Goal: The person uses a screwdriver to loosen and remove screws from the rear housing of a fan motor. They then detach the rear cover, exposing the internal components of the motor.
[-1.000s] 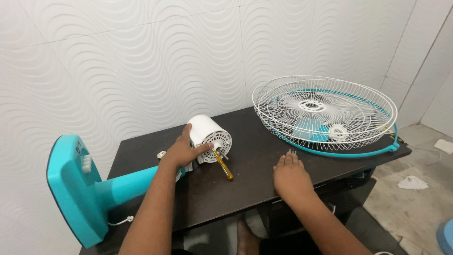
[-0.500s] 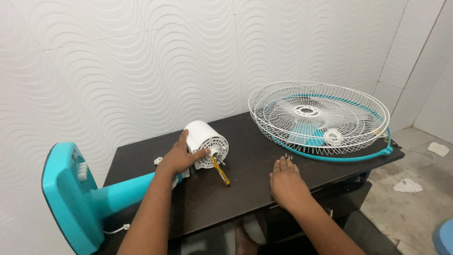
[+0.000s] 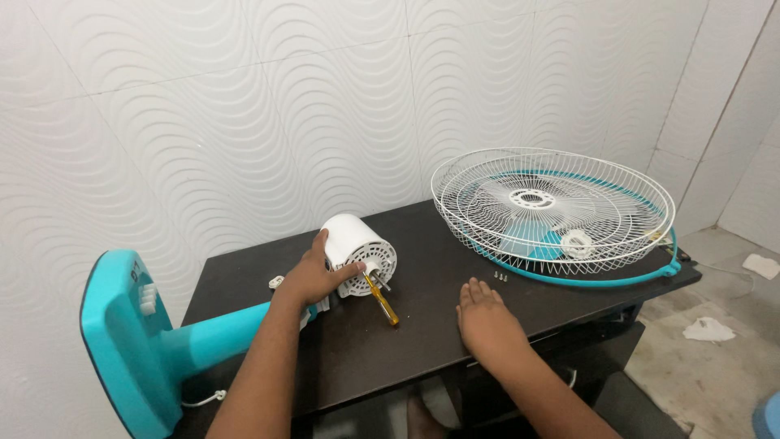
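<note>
Fan base (image 3: 122,341): teal, tipped on its side at the far left, overhanging the table's left end; its teal neck runs rightward toward the motor, so the whole stand lies flat, which brings the motor onto the tabletop.
Left hand (image 3: 309,278): fingers curled and clamped on the near side of the white motor housing (image 3: 353,244); the thumb lies along the top, the fingertips wrap toward the vented front face. The grip looks meant to keep the round housing from rolling.
Motor housing: lies on its side near the table's back left, shaft end facing the person, directly under and against the left fingers.
Screwdriver (image 3: 382,299): yellow handle, loose on the table, its tip end touching the motor's front, just right of the left fingertips and not held.
Right hand (image 3: 486,319): palm down, flat on the dark table (image 3: 422,268), fingers together and straight, holding nothing; it seems to be bracing.
Screws (image 3: 500,277): a few small ones just beyond the right fingertips, apart from them.
Fan grille (image 3: 552,210): white wire guard with teal blades and rim, laid flat at the right end, well clear of both hands.
</note>
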